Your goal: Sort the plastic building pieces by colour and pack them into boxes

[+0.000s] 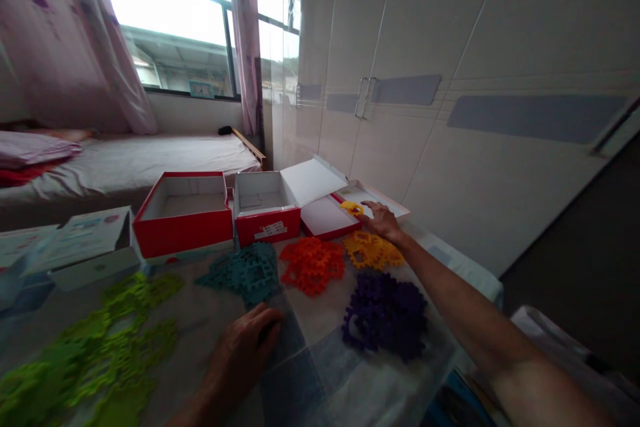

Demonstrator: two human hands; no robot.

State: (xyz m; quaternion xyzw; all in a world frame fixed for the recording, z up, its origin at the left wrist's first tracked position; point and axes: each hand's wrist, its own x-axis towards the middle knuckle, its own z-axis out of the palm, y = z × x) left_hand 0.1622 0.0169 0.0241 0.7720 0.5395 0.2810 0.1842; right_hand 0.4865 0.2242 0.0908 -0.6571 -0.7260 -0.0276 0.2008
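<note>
My right hand (379, 219) reaches far forward over the red-and-white box lid (325, 217), its fingers stretched out next to a yellow plastic piece (353, 208) lying there. A yellow pile (371, 251) sits just below that hand. My left hand (247, 345) rests flat on the patchwork cloth, fingers loosely curled, holding nothing, close to the teal pile (249, 271). Orange pieces (313, 264) and purple pieces (385, 313) lie between the two hands.
Two open red boxes (184, 213) (267, 210) stand at the back of the surface. A white box (87, 247) lies at left, above lime green pieces (107, 343). A bed (125, 167), window and wardrobe doors (450, 100) lie beyond.
</note>
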